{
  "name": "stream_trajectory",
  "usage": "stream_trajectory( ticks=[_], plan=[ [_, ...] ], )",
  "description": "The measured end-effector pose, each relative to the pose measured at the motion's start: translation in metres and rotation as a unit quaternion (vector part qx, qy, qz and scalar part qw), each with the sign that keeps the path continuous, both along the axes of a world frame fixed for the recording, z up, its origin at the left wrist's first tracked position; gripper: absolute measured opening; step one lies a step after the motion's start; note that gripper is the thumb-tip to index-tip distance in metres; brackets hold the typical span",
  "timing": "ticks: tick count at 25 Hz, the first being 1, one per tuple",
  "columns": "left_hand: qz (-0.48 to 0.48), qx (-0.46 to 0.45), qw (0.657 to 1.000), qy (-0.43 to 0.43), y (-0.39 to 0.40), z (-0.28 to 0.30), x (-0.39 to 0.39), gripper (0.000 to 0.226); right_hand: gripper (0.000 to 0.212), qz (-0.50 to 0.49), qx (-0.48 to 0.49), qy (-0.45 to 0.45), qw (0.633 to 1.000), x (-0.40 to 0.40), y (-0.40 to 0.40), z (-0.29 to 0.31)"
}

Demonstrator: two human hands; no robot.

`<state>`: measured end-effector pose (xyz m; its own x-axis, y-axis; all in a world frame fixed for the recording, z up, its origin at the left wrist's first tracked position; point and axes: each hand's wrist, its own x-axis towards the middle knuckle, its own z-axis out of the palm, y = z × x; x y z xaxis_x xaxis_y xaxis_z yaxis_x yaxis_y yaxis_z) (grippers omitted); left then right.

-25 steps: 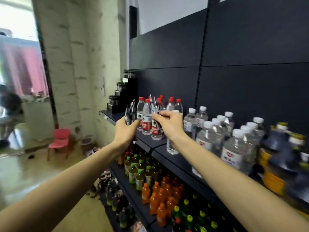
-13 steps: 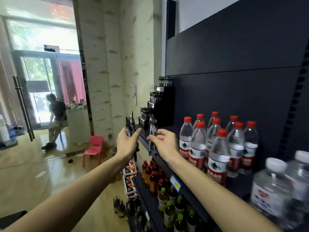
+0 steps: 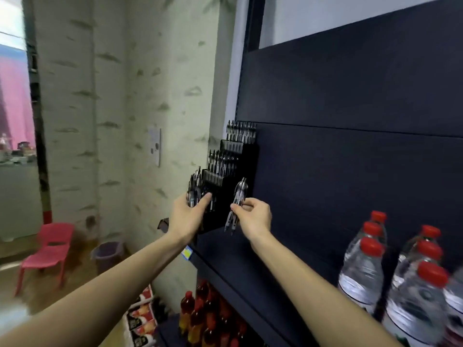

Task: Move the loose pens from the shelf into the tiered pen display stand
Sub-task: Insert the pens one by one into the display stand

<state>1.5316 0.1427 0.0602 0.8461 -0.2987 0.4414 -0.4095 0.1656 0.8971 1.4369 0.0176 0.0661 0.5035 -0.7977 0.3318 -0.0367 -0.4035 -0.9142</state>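
Two bunches of pens fill my hands: my left hand (image 3: 186, 216) grips one bundle (image 3: 194, 191) against the tiered stand (image 3: 233, 171). My right hand (image 3: 253, 216) pinches a few pens (image 3: 238, 201) just beside it, above the shelf (image 3: 225, 244).

No lettering can be read; the labels on the water bottles (image 3: 362, 281) are too blurred.
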Motion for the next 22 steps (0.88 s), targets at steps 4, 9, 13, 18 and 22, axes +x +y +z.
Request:
stream_trajectory(
  ticks=[4, 9, 13, 18, 22],
  plan=[
    [-0.066, 0.005, 0.998, 0.010, -0.037, 0.010, 0.068, 0.028, 0.031, -0.057, -0.001, 0.004, 0.998, 0.057, -0.034, 0.009],
    [-0.114, -0.004, 0.993, 0.026, -0.102, 0.027, 0.152, 0.026, 0.030, -0.108, -0.033, -0.034, 0.993, 0.129, -0.080, 0.032],
    [-0.173, -0.045, 0.983, 0.033, -0.150, 0.057, 0.205, 0.027, 0.021, -0.134, -0.069, -0.068, 0.986, 0.174, -0.125, 0.063],
    [-0.236, -0.061, 0.970, -0.002, -0.197, 0.111, 0.277, 0.029, 0.044, -0.195, -0.088, -0.093, 0.972, 0.223, -0.169, 0.123],
    [-0.281, -0.105, 0.954, 0.007, -0.233, 0.141, 0.318, 0.027, 0.053, -0.249, -0.148, -0.086, 0.953, 0.242, -0.177, 0.162]
  ],
)
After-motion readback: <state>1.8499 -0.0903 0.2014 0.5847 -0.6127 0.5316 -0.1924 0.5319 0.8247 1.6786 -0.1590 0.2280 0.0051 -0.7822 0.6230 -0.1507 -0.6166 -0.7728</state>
